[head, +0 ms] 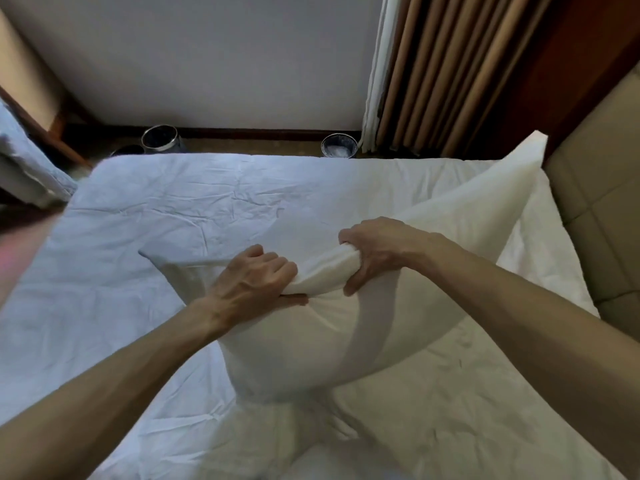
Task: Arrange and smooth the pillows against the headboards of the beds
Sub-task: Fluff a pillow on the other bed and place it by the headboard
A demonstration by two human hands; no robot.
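A white pillow [311,348] is lifted above the white bed [173,209], bunched along its upper edge and tilted, its far corner [530,150] pointing toward the padded beige headboard [595,209] on the right. My left hand [254,280] is closed on the bunched edge at the left. My right hand [377,251] clutches the same edge a little farther right. Another white pillow [540,244] lies flat against the headboard, partly hidden behind the lifted one.
Two metal bins [160,138] [339,146] stand on the floor beyond the bed's far side, by the white wall. Brown curtains [450,71] hang at the back right. A second bed's corner [24,164] shows at the left.
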